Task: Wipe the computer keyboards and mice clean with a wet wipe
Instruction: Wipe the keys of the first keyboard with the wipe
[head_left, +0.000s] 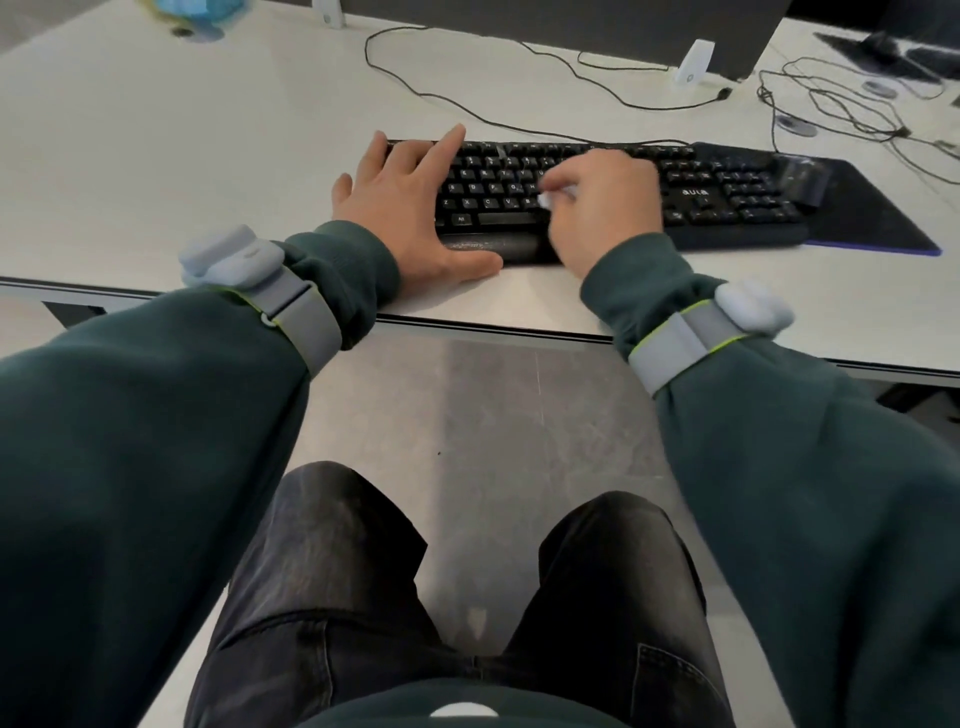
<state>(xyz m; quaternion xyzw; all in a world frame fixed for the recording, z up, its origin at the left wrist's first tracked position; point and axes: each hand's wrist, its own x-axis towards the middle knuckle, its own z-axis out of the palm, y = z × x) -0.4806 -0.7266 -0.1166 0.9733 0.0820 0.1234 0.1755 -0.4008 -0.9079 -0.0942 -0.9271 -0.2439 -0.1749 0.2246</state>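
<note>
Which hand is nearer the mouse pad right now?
Right. The right hand, gripping the wet wipe, is over the middle of the keyboard, left of the mouse pad; the left hand lies flat on the keyboard's left end, farther away.

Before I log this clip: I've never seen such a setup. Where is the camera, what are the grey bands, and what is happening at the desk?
No machine here: a person works with bare hands, and the one camera sits on their head, looking down past arms and knees. A grey band is strapped over each sleeve with a small pale unit; its purpose cannot be told. On the white desk lies a black keyboard, with a dark mouse pad at its right and cables behind. The left hand rests flat, fingers spread, on the keyboard's left end. The right hand pinches a small white wet wipe over the middle keys.
</note>
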